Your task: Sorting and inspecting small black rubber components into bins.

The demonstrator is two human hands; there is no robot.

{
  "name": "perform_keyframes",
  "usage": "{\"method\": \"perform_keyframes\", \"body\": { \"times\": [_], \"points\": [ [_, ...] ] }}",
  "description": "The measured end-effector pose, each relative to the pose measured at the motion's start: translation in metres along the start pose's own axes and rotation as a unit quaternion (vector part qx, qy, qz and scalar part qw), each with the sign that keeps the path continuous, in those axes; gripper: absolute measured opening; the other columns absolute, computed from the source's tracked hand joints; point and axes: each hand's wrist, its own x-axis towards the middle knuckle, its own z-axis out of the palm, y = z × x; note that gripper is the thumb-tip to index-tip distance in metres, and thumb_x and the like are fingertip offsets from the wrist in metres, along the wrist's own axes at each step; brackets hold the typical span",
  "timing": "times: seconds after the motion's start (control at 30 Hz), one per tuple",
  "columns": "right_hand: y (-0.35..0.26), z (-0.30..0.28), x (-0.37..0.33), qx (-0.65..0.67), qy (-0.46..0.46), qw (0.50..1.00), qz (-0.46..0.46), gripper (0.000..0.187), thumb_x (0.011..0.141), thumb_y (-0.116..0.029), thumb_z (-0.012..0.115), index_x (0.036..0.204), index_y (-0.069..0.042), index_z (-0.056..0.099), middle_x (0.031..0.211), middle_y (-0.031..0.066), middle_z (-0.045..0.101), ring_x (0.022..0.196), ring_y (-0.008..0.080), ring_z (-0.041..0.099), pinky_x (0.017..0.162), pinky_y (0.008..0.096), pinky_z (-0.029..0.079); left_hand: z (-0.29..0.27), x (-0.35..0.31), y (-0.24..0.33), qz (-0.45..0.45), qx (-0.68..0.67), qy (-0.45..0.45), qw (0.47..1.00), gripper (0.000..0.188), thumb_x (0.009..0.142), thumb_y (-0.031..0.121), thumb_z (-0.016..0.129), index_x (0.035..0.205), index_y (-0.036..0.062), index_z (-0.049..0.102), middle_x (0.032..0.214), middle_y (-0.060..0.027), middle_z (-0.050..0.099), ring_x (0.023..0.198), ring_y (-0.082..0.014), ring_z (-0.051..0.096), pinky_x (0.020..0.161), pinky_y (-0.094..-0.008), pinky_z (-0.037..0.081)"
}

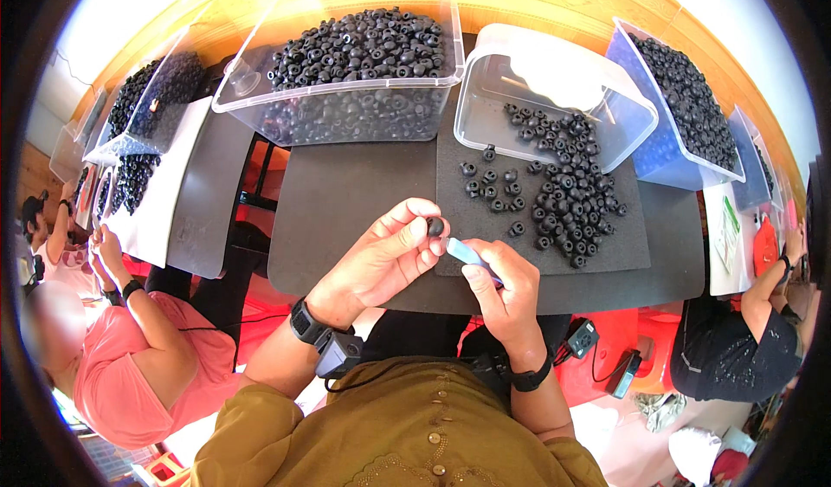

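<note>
My left hand [381,258] pinches one small black rubber ring [435,225] between thumb and fingertips, above the near edge of a dark mat [346,193]. My right hand [502,292] grips a thin light-blue tool [463,251] whose tip points at that ring. A loose pile of the same black rings [567,197] lies on a darker foam pad [632,245] just beyond my right hand. Both wrists wear black bands.
A clear bin heaped with black rings [355,50] stands at the back centre. A tipped clear tub [554,97] spills rings onto the pad. A blue bin [684,106] of rings is at right. Other people work at left [130,348] and right [744,340].
</note>
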Motion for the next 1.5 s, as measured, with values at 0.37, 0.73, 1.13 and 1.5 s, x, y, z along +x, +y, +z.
{"method": "perform_keyframes", "body": {
  "times": [0.37, 0.73, 1.13, 1.5],
  "points": [
    [-0.002, 0.002, 0.001, -0.036, -0.003, 0.999, -0.013, 0.017, 0.079, -0.011, 0.067, 0.095, -0.004, 0.065, 0.061, 0.0073, 0.049, 0.048, 0.0195, 0.047, 0.047, 0.0314, 0.036, -0.002, -0.004, -0.001, 0.012, 0.025, 0.015, 1.0, 0.018, 0.092, 0.012, 0.055, 0.109, 0.008, 0.054, 0.104, -0.008, 0.055, 0.088, -0.0107, 0.056, 0.079, -0.0212, 0.049],
    [-0.005, 0.001, 0.001, -0.049, -0.007, 0.999, -0.012, 0.017, 0.08, -0.011, 0.066, 0.095, -0.002, 0.065, 0.062, 0.0077, 0.051, 0.05, 0.0197, 0.049, 0.048, 0.0312, 0.039, -0.002, -0.006, -0.001, 0.011, 0.054, 0.032, 0.998, 0.015, 0.091, 0.014, 0.059, 0.104, 0.0087, 0.054, 0.098, -0.0077, 0.056, 0.084, -0.0124, 0.055, 0.073, -0.0219, 0.047],
    [0.003, -0.003, -0.001, 0.107, 0.071, 0.987, 0.098, 0.025, 0.083, -0.016, 0.068, 0.101, 0.001, 0.062, 0.064, -0.0025, 0.051, 0.056, 0.0035, 0.041, 0.05, 0.0197, 0.033, 0.003, -0.003, -0.009, -0.015, 0.086, 0.037, 0.996, 0.019, 0.087, 0.012, 0.064, 0.101, 0.0079, 0.053, 0.09, -0.0059, 0.055, 0.08, -0.0131, 0.054, 0.07, -0.0219, 0.046],
    [0.009, -0.003, -0.003, 0.199, 0.015, 0.972, 0.127, 0.019, 0.079, -0.012, 0.072, 0.093, 0.0, 0.064, 0.069, -0.0027, 0.058, 0.061, 0.0015, 0.047, 0.053, 0.0181, 0.036, 0.003, 0.004, -0.02, -0.027, 0.158, 0.007, 0.987, 0.015, 0.088, 0.008, 0.062, 0.101, 0.0023, 0.057, 0.093, -0.0062, 0.062, 0.083, -0.011, 0.059, 0.077, -0.0244, 0.05]
  ]
}}
